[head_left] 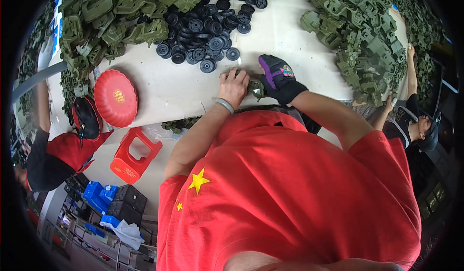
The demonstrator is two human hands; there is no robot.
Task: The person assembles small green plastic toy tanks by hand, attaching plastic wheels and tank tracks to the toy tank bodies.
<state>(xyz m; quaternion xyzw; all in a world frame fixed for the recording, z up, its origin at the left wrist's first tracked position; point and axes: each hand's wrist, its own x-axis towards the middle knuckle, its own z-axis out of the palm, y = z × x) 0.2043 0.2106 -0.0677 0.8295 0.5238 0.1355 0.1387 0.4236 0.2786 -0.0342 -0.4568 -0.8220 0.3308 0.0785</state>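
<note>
1. Left co-worker (43, 162): in black and red, beyond the worktop's left edge, with one arm extended alongside it.
2. Blue crates (96, 197) and black crates (126, 205): stacked together, well clear of the worktop's near edge.
3. Left pile (108, 22) of green molded parts: heaped on the worktop (169, 87) along its left edge, toward the far side.
4. Plate (116, 98): red, with a scalloped rim and a gold mark at its center, by the worktop's near left corner.
5. Stool (135, 155): red, with an open cutout, outside the near edge.
6. Wheels (195, 34): black, heaped beside the left pile; several lie loose at the heap's margin.
7. Left hand (234, 88): bare, with a band at the wrist, over the worktop close to the near edge. Fingers are bent and close together, tips down; what they hold cannot be told.
8. Green part (256, 89): between the hands, close to the middle of the near edge.
9. Right hand (281, 80): in a black and purple glove, against the green part. Fingers are bent; their grip cannot be told.
10. Right pile (360, 39) of green parts: spread along the worktop's right edge.
11. Right co-worker (405, 121): beyond that edge, in dark clothing and a cap, with arms reaching toward the right pile.
</note>
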